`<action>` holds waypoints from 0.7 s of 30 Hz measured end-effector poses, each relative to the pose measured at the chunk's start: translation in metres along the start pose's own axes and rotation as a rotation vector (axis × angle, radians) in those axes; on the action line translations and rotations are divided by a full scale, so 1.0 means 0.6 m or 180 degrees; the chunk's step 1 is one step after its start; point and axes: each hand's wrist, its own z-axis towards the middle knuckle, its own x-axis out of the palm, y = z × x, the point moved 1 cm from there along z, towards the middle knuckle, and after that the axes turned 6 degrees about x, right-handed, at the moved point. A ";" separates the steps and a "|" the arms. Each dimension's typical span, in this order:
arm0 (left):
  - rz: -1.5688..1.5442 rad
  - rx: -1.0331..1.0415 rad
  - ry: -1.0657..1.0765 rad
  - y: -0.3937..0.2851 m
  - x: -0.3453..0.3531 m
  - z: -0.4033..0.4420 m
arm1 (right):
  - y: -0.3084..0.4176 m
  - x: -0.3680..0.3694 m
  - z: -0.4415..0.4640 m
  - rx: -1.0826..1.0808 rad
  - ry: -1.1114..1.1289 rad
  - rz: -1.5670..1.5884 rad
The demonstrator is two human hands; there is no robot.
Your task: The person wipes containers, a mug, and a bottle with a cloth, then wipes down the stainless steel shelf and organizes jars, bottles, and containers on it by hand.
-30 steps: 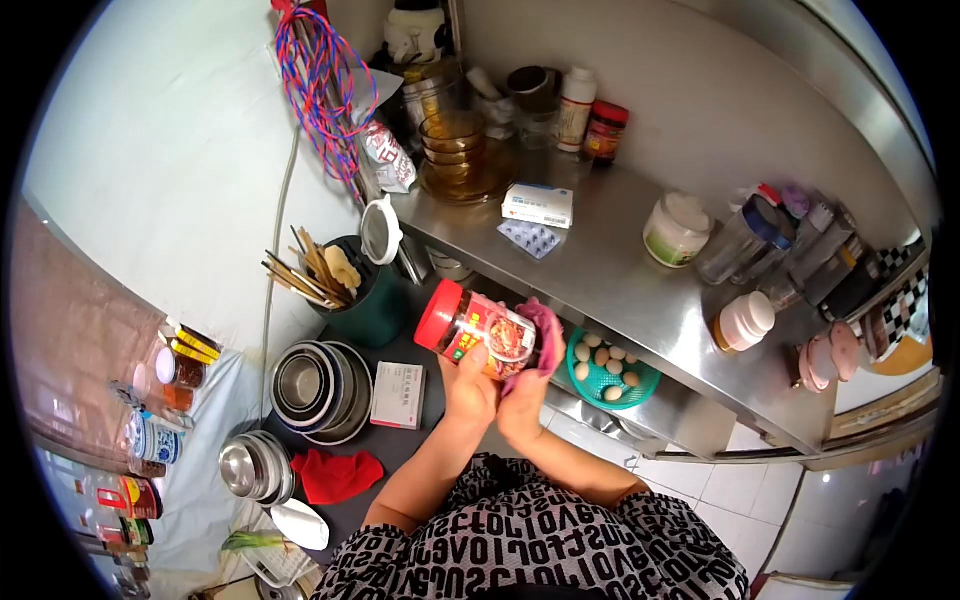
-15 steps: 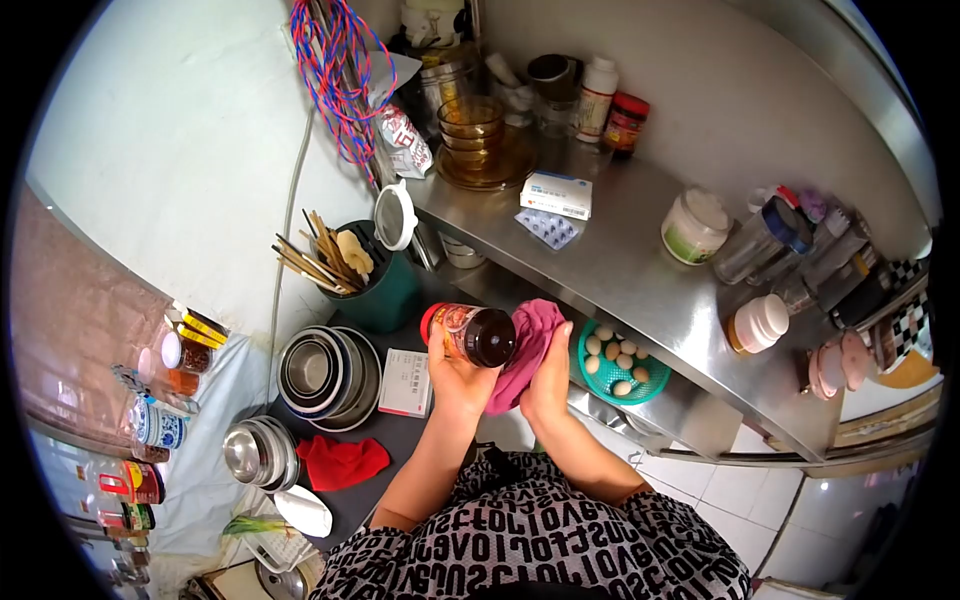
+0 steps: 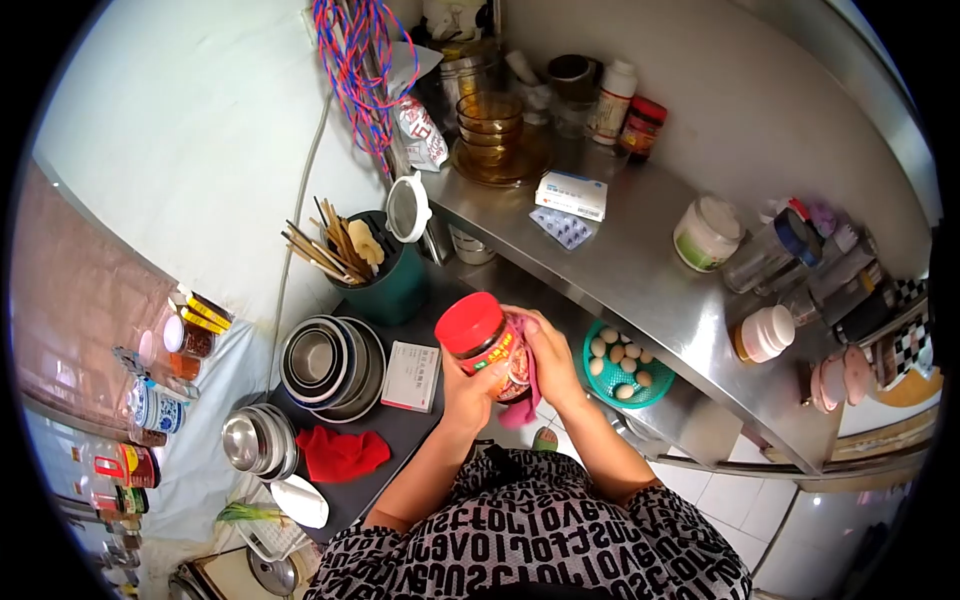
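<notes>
Stainless-steel counter (image 3: 640, 240), jar held off its near edge

The left hand (image 3: 468, 398) curls partly closed around a red-lidded clear jar (image 3: 490, 345); the right hand (image 3: 553, 362), half-closed, holds a pink cloth (image 3: 521, 411) against its side. Below the counter's near edge sits a green plastic basket (image 3: 632, 393) of eggs (image 3: 626, 366).

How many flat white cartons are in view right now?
2. One lies on the steel counter by the blister pack; the other is on the dark counter, beside the nested metal bowls. Clutter may hide more.
</notes>
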 end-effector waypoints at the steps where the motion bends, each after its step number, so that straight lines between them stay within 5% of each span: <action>1: 0.0120 -0.0089 -0.0114 -0.009 0.005 0.007 | 0.001 0.011 -0.011 -0.0324 -0.0281 -0.0429; 4: 0.0166 -0.0278 -0.0365 -0.003 -0.006 0.018 | 0.058 0.046 -0.056 -0.1183 -0.0589 -0.1839; 8: 0.0756 0.0397 -0.0152 -0.017 0.007 0.021 | 0.047 0.028 -0.028 -0.1752 -0.0113 -0.2639; 13: 0.0248 -0.0337 0.0338 -0.021 -0.005 0.004 | 0.061 0.002 0.024 -0.0845 0.0534 -0.0861; 15: 0.0269 -0.0307 0.0315 -0.013 -0.008 0.009 | 0.040 0.011 0.027 0.0042 0.0815 0.1024; 18: 0.0400 -0.0321 0.0272 -0.013 -0.012 0.013 | -0.016 0.011 0.016 0.0515 0.0492 0.1192; 19: 0.0473 -0.0110 0.0319 -0.015 -0.011 0.016 | -0.024 0.015 -0.005 0.1343 0.0416 0.1724; 21: 0.1138 0.0521 0.0596 0.007 -0.051 0.028 | -0.060 0.022 -0.027 0.1023 0.0103 0.1408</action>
